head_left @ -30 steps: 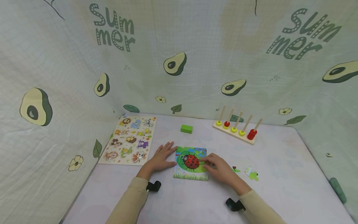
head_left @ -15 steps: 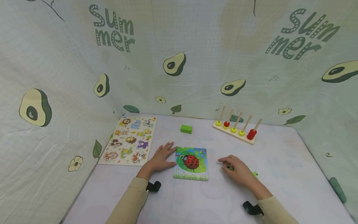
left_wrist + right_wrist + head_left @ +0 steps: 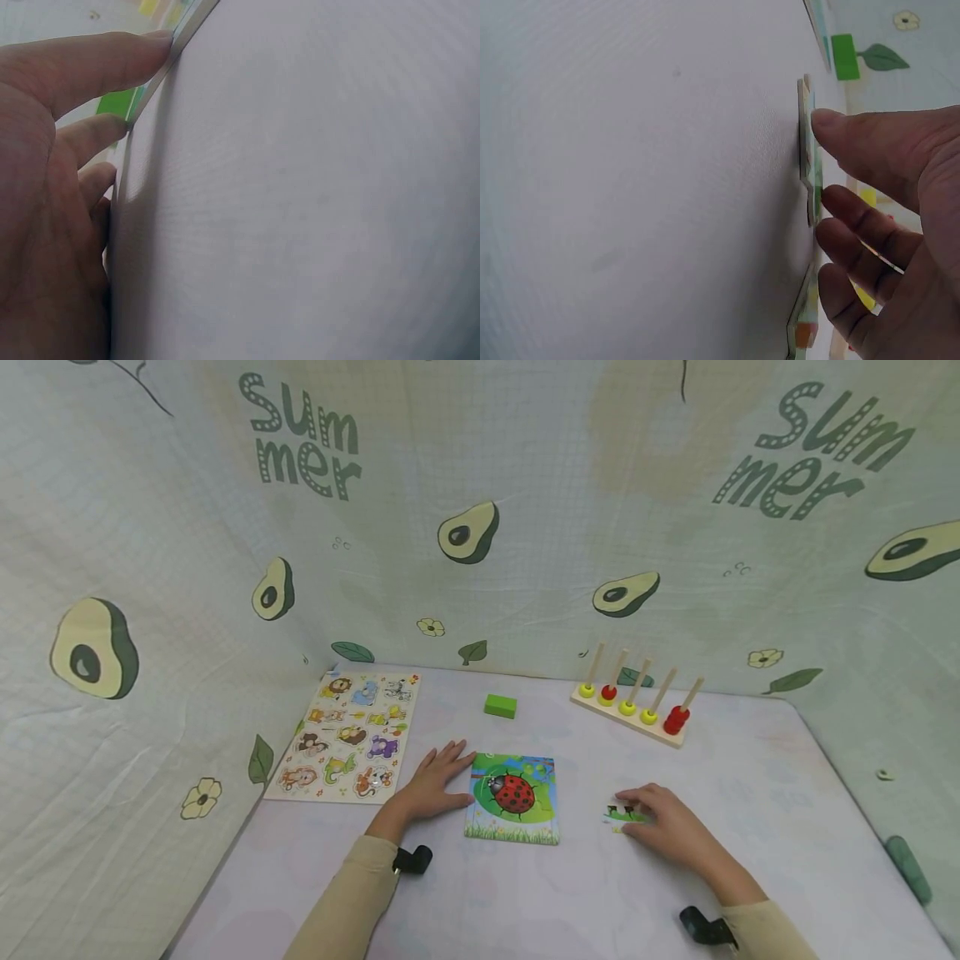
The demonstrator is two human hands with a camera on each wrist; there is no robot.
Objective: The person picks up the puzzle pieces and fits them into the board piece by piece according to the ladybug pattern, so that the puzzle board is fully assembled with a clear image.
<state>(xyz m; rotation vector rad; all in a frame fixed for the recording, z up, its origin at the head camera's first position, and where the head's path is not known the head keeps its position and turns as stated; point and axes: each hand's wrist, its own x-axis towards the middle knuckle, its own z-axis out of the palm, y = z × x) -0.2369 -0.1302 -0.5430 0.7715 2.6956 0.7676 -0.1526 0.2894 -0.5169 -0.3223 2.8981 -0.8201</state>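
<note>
In the head view, a square ladybug puzzle (image 3: 512, 797) lies on the table. My left hand (image 3: 431, 785) rests beside it with fingers spread, thumb and fingertips touching its left edge, as the left wrist view also shows. My right hand (image 3: 667, 827) is over a loose green and white puzzle piece (image 3: 617, 816) right of the ladybug puzzle. Its thumb and fingertips are apart at the piece's face in the right wrist view; a firm grip does not show. Another loose puzzle piece (image 3: 802, 322) lies close by, hidden behind the right hand in the head view.
An animal peg puzzle board (image 3: 345, 739) lies on the left. Behind the ladybug puzzle sits a green block (image 3: 500, 706). At the back right stands a wooden peg stacker (image 3: 630, 714) with red and yellow beads. Printed fabric hangs round the table.
My right hand has moved away from the ladybug puzzle's right edge, rightward to the loose piece, uncovering more of it. The left hand has stayed still.
</note>
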